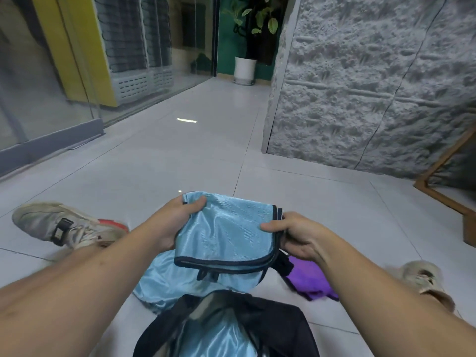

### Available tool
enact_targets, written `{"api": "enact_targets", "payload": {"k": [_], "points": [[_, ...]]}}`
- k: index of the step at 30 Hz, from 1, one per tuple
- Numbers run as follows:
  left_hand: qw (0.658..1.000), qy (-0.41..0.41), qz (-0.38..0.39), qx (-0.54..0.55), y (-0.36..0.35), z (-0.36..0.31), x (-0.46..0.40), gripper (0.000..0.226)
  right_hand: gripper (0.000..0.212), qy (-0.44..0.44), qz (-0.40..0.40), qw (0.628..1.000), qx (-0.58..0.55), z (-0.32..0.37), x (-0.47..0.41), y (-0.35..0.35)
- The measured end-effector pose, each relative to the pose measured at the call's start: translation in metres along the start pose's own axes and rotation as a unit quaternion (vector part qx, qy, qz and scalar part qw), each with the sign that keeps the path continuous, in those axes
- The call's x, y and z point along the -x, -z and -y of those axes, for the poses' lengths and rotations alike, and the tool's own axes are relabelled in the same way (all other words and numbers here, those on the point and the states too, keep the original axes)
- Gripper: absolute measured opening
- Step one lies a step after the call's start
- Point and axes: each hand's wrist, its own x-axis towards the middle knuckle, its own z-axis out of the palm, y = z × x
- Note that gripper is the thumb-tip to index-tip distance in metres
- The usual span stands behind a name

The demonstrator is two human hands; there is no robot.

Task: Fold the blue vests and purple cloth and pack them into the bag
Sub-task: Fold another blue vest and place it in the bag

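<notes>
Floor (180,155): glossy pale square tiles.
Left hand (177,217): grip pinching the folded vest's far left corner.
Folded vest (226,233): shiny blue mesh, dark-trimmed, held above the floor.
Right hand (296,235): grip pinching the vest's right edge.
Purple cloth (311,279): crumpled on the floor.
Bag (278,323): dark, open, blue satin inside.

The folded vest (226,233) you hold is thin, shiny blue cloth with a fine woven grain and dark matt binding along its edges. The vest beneath it (164,282) and the one inside the bag (219,336) have the same satin sheen. Your bag (278,323) is dull black fabric. The purple cloth (309,279) looks soft and matt. The floor (180,155) is smooth, glossy pale tile. The wall (360,86) is rough, pitted grey stone texture. A wooden frame (438,191) looks smooth.
</notes>
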Motion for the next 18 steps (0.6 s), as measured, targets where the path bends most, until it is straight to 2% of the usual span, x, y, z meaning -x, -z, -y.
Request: {"api": "enact_targets", "payload": {"k": [4,8,11,18], "points": [[1.0,0.011,0.002,0.004,0.004,0.014,0.015,0.025,0.04,-0.019,0.007,0.997,0.073,-0.018,0.007,0.002],[0.999,0.035,0.009,0.015,0.01,0.027,0.031,0.027,0.035,-0.04,-0.019,0.987,0.156,-0.03,0.015,0.005],[0.999,0.047,0.001,0.021,0.016,0.046,0.043,0.03,0.037,-0.051,-0.017,0.987,0.149,-0.044,0.023,0.004],[0.993,0.099,-0.041,0.049,0.022,0.089,0.074,0.028,0.028,-0.055,-0.038,0.989,0.133,-0.081,0.052,-0.011]]}}
